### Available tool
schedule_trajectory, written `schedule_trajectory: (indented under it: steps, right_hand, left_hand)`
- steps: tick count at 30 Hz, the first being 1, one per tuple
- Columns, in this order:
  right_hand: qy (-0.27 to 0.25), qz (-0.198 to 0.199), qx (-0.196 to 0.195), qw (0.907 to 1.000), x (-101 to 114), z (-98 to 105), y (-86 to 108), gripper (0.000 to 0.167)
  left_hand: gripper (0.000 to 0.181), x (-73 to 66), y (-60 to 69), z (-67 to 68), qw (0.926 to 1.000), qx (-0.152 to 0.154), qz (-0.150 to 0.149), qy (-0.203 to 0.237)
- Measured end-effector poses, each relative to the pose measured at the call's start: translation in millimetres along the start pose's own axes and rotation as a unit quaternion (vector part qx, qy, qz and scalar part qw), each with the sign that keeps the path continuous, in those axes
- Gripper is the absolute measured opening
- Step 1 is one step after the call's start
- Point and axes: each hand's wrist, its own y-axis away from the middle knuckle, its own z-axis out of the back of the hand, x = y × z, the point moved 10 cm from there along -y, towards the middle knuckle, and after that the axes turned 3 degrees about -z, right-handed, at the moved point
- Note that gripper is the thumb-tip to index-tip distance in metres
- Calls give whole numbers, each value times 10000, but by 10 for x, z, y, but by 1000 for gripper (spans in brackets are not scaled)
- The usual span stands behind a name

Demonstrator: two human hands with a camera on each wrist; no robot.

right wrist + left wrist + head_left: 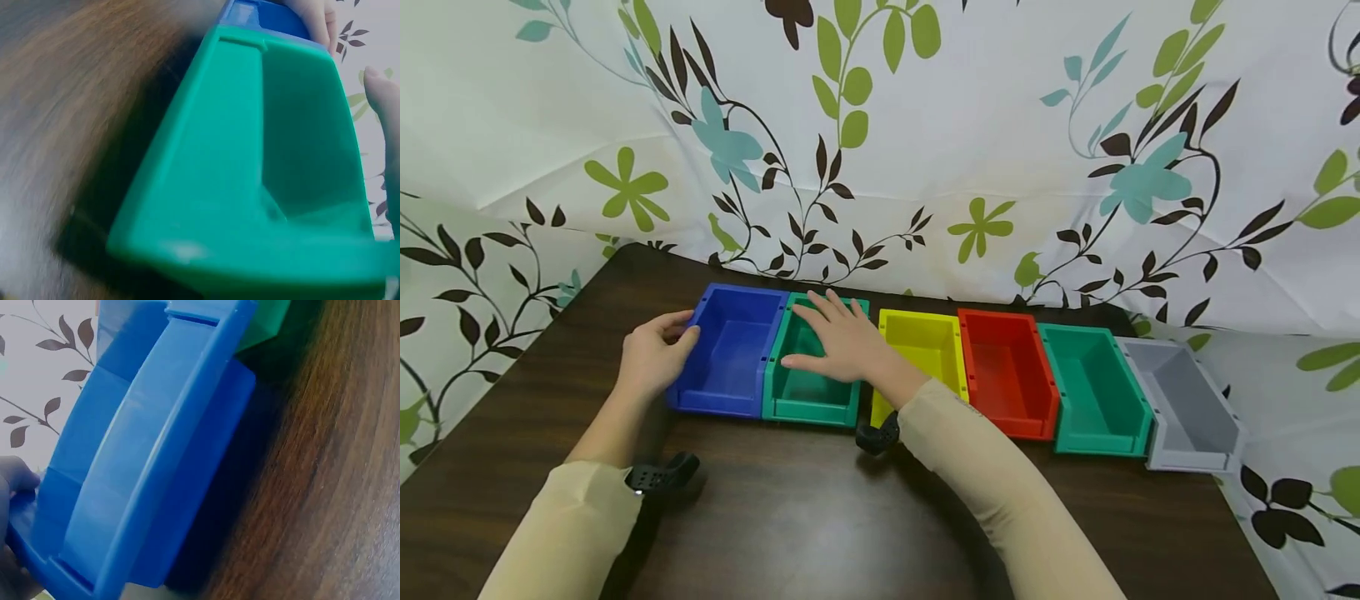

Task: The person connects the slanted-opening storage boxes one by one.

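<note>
The left hand point(657, 354) pinches the left rim of the blue bin point(727, 358) between thumb and fingers; part of that hand point(15, 481) shows at the left edge of the left wrist view, at the blue bin point(137, 431). Fingers spread, the right hand point(842, 337) is over the green bin point(812, 408) just right of the blue one. In the right wrist view a thumb of the right hand point(384, 106) stands beside the green bin point(194, 156), whose end meets the blue bin point(275, 19). Both bins look empty inside.
Right of these, a yellow bin point(925, 333), a red bin point(1007, 375), a second green bin point(1093, 392) and a grey bin point(1183, 400) line the back of the dark wooden table point(760, 517). A leaf-patterned cloth point(880, 200) hangs behind.
</note>
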Motion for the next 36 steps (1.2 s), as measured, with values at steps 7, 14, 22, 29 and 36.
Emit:
schedule_trajectory:
  steps: [7, 14, 22, 29, 36]
  right_hand:
    - [-276, -66, -103, 9995, -175, 78, 164, 84]
    - [-582, -110, -274, 9979, -316, 136, 342, 83]
    - [-1661, -719, -425, 9826, -558, 190, 645, 84]
    - [-2693, -1336, -956, 9489, -795, 219, 1015, 74]
    - [-3456, -1913, -1345, 9088, -1092, 400, 1347, 67]
  left_hand:
    - [54, -262, 0, -1, 9920, 29, -435, -1189]
    - [53, -761, 58, -198, 9829, -350, -1491, -1021]
    - [59, -973, 74, -621, 9905, 552, -1199, -385]
    - [59, -975, 89, -849, 9937, 893, -671, 111]
    - [54, -955, 88, -799, 9951, 782, -572, 208]
